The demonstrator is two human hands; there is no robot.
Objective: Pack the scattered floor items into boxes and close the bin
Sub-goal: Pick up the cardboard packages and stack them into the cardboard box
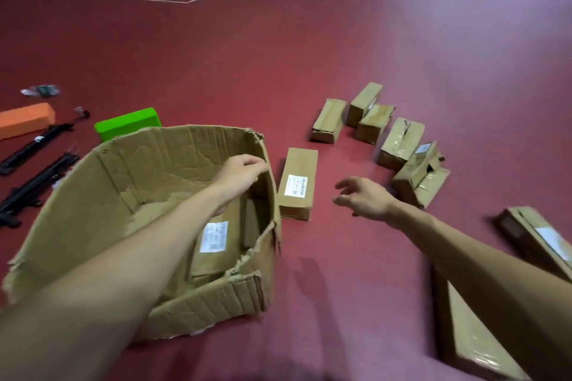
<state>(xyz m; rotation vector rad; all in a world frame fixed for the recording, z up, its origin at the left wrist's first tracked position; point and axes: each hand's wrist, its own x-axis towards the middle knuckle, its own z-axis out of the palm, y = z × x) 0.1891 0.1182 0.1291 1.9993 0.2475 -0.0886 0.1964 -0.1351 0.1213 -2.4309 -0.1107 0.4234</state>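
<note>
A large torn cardboard box lies open on the red floor at the left. Inside it rests a small brown carton with a white label. My left hand reaches across the box and grips the top of its right wall. A labelled small carton lies on the floor just right of the box. My right hand hovers to the right of that carton, fingers spread, holding nothing. Several more small cartons lie in a curved row behind my right hand.
A green foam block and an orange block lie behind the box at the left, beside black folded stands. Two more cartons lie under my right forearm. White court lines cross the far floor.
</note>
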